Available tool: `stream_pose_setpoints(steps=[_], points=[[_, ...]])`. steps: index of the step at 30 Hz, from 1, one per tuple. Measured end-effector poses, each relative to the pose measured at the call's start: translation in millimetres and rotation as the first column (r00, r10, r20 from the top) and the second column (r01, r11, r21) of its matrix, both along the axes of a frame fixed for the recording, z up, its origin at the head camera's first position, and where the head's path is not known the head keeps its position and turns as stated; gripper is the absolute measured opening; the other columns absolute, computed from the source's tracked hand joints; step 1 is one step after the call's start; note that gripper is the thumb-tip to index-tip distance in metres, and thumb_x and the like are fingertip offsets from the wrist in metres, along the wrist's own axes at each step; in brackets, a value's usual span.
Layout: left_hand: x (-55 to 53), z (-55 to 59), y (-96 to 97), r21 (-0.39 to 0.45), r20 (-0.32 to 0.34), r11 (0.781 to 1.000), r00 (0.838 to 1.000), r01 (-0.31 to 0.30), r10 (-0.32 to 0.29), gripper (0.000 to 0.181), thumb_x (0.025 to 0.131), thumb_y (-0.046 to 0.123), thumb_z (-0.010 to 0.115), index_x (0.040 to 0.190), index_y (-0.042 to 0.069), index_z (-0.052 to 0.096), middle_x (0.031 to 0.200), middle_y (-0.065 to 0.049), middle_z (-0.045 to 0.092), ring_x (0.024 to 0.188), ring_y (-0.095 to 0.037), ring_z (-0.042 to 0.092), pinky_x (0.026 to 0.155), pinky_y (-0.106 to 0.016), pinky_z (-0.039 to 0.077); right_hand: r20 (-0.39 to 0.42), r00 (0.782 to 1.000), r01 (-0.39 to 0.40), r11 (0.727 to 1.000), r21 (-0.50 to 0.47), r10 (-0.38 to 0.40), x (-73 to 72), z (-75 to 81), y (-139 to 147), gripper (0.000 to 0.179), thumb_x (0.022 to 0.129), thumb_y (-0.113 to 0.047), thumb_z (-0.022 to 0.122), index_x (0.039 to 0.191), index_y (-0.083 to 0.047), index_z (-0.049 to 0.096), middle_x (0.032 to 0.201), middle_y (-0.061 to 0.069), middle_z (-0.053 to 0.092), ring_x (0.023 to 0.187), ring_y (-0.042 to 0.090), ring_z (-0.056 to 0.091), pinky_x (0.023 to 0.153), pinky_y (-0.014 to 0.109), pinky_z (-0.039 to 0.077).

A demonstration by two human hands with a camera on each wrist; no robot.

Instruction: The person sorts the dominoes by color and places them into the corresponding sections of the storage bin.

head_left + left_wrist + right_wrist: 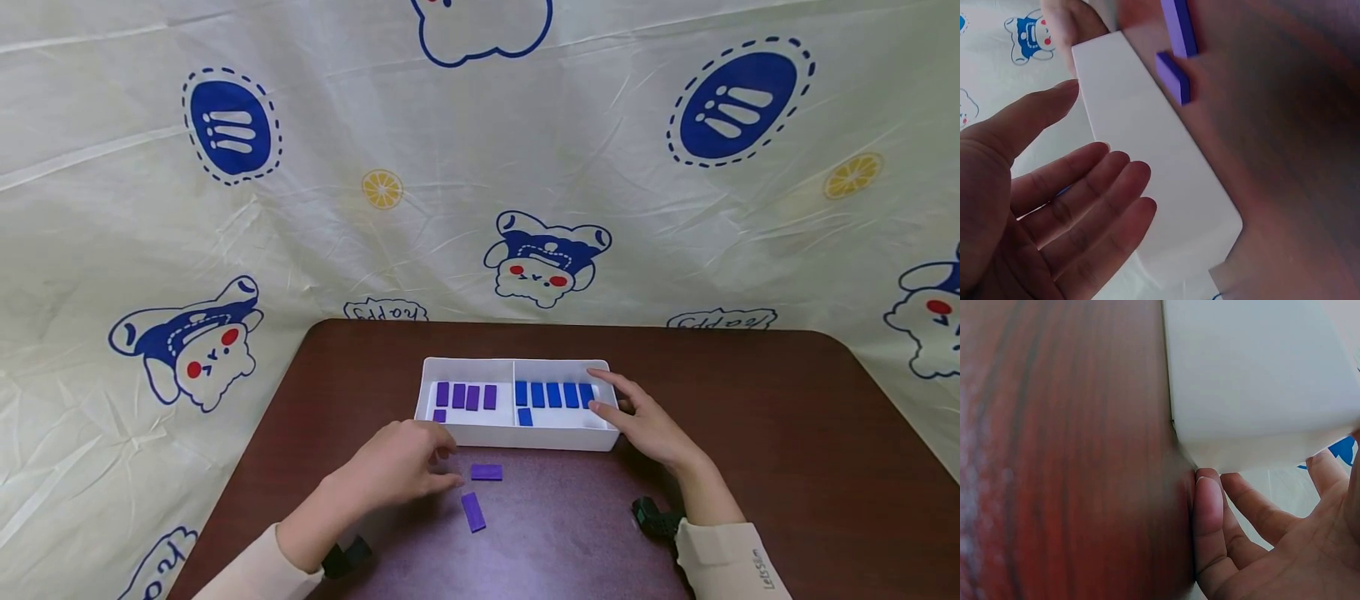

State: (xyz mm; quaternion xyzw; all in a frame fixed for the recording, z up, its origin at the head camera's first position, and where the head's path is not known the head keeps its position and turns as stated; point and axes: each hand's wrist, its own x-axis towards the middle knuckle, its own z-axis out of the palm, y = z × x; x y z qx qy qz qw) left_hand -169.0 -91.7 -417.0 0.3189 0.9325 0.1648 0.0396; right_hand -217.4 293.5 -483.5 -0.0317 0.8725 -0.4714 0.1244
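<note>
A white two-compartment box (517, 437) stands on the table, with several purple tiles (472, 397) in its left half and several blue tiles (553, 394) in its right half. My left hand (401, 462) hovers at the box's front left corner, thumb and fingers apart, palm bare in the left wrist view. Two loose purple tiles, a crosswise one (486, 472) and a slanted one (473, 512), lie just right of its thumb. At the box's right end, my right hand (648, 425) rests with thumb and index finger reaching over the rim; its other fingertips (1209, 500) are against the end wall.
The brown table (787, 433) has rounded far corners and meets a pale printed cloth (465, 250) hanging behind it. A dark wrist device (347, 557) is by the left sleeve, another dark device (656, 518) by the right.
</note>
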Motion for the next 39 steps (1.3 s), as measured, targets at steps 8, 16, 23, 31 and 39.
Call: stream_pose_setpoints(steps=[8,16,23,31,39], points=[[8.8,-10.5,12.7,-0.052,0.012,0.998,0.999,0.034,-0.034,0.038,0.084,0.044,0.084,0.106,0.013,0.079,0.092,0.005,0.073,0.074,-0.002,0.055,0.065,-0.022,0.050,-0.023,1.000,-0.007,1.000,0.005,0.007,-0.3,-1.1,0.6,0.068,0.101,-0.052,0.061,0.161,-0.036,0.034,0.168,0.021,0.023,0.135,0.045,0.044,0.103,0.067,0.047],[14.9,-19.7,27.7,-0.115,0.003,0.993,0.999,0.039,-0.038,0.046,0.080,0.053,0.086,0.105,0.016,0.077,0.087,0.010,0.065,0.071,-0.004,0.053,0.064,-0.025,0.049,-0.020,1.000,-0.007,1.000,0.012,0.007,-0.1,-1.2,1.1,0.069,0.100,-0.053,0.062,0.161,-0.037,0.034,0.168,0.021,0.023,0.135,0.045,0.043,0.103,0.068,0.047],[21.4,-28.4,37.5,-0.154,-0.046,0.987,0.997,0.053,-0.061,0.054,0.077,0.061,0.085,0.108,0.017,0.077,0.092,0.011,0.063,0.079,-0.005,0.061,0.074,-0.028,0.056,-0.022,1.000,-0.006,1.000,0.015,0.006,0.1,-1.4,1.2,0.069,0.100,-0.053,0.062,0.161,-0.037,0.034,0.169,0.020,0.023,0.136,0.045,0.042,0.103,0.070,0.045],[27.2,-31.6,48.0,-0.215,-0.028,0.975,0.998,0.056,-0.064,0.058,0.073,0.065,0.085,0.102,0.016,0.073,0.089,0.010,0.059,0.075,-0.007,0.056,0.073,-0.028,0.054,-0.025,1.000,-0.011,1.000,0.017,0.011,-0.1,-0.7,1.5,0.068,0.100,-0.053,0.061,0.161,-0.037,0.034,0.168,0.020,0.024,0.133,0.044,0.044,0.101,0.066,0.048],[30.8,-33.2,51.1,-0.297,-0.021,0.954,0.999,0.033,-0.041,0.066,0.067,0.061,0.091,0.108,0.014,0.070,0.098,0.006,0.061,0.090,-0.012,0.063,0.086,-0.030,0.056,-0.027,1.000,-0.011,1.000,0.000,0.011,0.4,-0.4,0.3,0.068,0.100,-0.052,0.062,0.161,-0.036,0.035,0.168,0.020,0.024,0.135,0.045,0.045,0.103,0.068,0.046]])
